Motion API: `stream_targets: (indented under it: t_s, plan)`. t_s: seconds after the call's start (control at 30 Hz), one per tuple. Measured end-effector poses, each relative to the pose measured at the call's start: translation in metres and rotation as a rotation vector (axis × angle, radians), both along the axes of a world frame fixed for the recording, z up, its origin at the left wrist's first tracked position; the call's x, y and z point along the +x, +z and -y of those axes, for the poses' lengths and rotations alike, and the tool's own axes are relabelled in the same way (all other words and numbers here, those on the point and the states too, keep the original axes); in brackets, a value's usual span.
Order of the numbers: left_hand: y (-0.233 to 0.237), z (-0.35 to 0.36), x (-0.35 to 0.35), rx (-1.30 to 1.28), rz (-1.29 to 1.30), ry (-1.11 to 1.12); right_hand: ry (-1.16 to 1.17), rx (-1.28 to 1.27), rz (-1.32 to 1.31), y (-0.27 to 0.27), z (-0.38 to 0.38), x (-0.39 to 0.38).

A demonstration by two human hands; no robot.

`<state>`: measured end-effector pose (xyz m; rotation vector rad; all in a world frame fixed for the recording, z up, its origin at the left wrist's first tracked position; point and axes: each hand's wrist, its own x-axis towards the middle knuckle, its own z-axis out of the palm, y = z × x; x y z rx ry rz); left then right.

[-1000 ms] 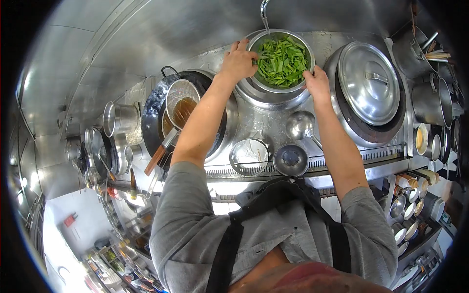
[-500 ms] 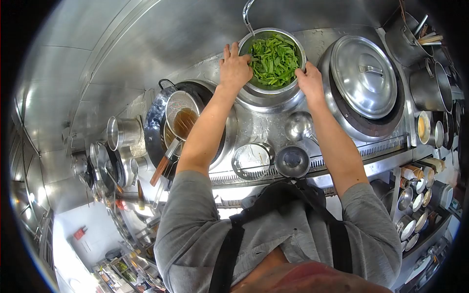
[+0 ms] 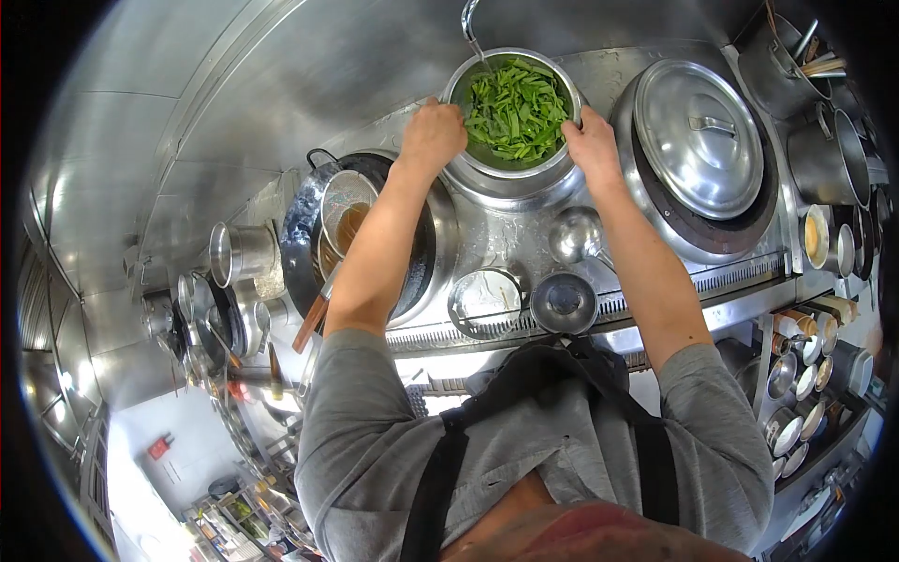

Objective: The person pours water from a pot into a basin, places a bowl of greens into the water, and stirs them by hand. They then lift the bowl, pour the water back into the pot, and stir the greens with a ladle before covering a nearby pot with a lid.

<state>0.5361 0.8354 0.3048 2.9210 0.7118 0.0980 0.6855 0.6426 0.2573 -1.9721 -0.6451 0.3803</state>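
Two hands grip one round stainless-steel bowl (image 3: 510, 170) by its rim: the left hand (image 3: 433, 136) is curled tight over the left edge, with its fingers folded down so that I cannot tell how far they reach inside, and the right hand (image 3: 590, 145) clamps the right edge, thumb on top. The bowl sits at the back of the steel range, in or just above the round burner well (image 3: 515, 199), under the curved tap spout (image 3: 471, 28), between the dark wok with a wire strainer (image 3: 351, 215) on the left and the big domed steel lid (image 3: 698, 140) on the right. As I judge it, the chief risk is a slip: wet, smooth metal held only at the rim could tilt and spill its contents over the range, and a forearm passing over the wok could meet hot liquid. A knock against the spout looks possible too, since it hangs just over the far rim. The chopped green leaves (image 3: 517, 108) fill the bowl nearly to the brim, bright and glossy, heaped loosely
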Motion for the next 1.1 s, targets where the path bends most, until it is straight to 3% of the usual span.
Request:
stream_targets:
  t_s: [0.07,0.2,0.3,0.37,0.4,0.47,0.5,0.57,0.67,0.8,1.0,1.07,1.1]
  plan:
    - [-0.016,-0.003,0.001,0.135,-0.042,0.111,0.002,0.026,0.151,-0.011,-0.006,-0.002]
    - [0.004,0.007,0.000,0.121,0.033,0.186,-0.004,0.026,0.144,-0.004,-0.006,-0.006]
    - [0.004,-0.009,-0.009,0.155,0.067,0.189,-0.004,0.030,-0.086,0.007,0.000,-0.005]
    - [0.006,-0.013,-0.017,-0.320,0.205,0.106,0.006,0.003,-0.212,-0.002,0.002,0.003]
    - [0.008,-0.011,-0.020,-0.321,0.204,0.110,0.010,0.001,-0.214,-0.013,0.001,0.008]
    - [0.011,0.003,-0.031,-0.715,0.307,0.298,0.013,0.002,-0.062,-0.037,-0.002,0.016]
    - [0.013,0.011,-0.038,-0.725,0.300,0.303,0.013,-0.010,-0.068,-0.041,-0.002,0.018]
    - [0.013,0.031,-0.056,-1.041,0.405,0.276,0.037,0.006,-0.069,-0.045,-0.001,0.020]
    - [0.003,0.075,-0.079,-1.244,0.411,0.304,0.055,-0.068,-0.039,-0.045,0.001,0.021]
    - [-0.033,0.114,-0.107,-1.314,0.258,0.349,0.072,-0.086,-0.032,-0.053,0.001,0.023]
    - [-0.050,0.107,-0.131,-1.256,0.343,0.384,0.119,-0.082,-0.045,-0.052,0.004,0.024]
    - [-0.047,0.108,-0.132,-1.319,0.316,0.388,0.106,-0.039,0.120,-0.066,0.003,0.029]
    - [-0.055,0.107,-0.133,-1.325,0.309,0.395,0.106,0.063,-0.170,-0.049,0.005,0.020]
